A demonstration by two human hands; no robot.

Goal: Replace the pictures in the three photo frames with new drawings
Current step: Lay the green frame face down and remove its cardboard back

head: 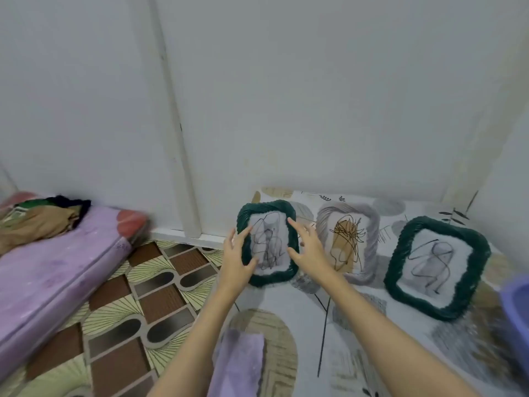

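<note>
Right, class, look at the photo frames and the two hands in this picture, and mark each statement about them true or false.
1. Three photo frames stand on the patterned surface. True.
2. All three frames are dark green. False: the left frame and the right frame are green, but the middle frame is grey.
3. The left hand is at the left edge of the left frame. True.
4. The right hand grips the right frame. False: it is at the left frame's right edge.
5. Each frame shows a scribbled line drawing. True.
</note>
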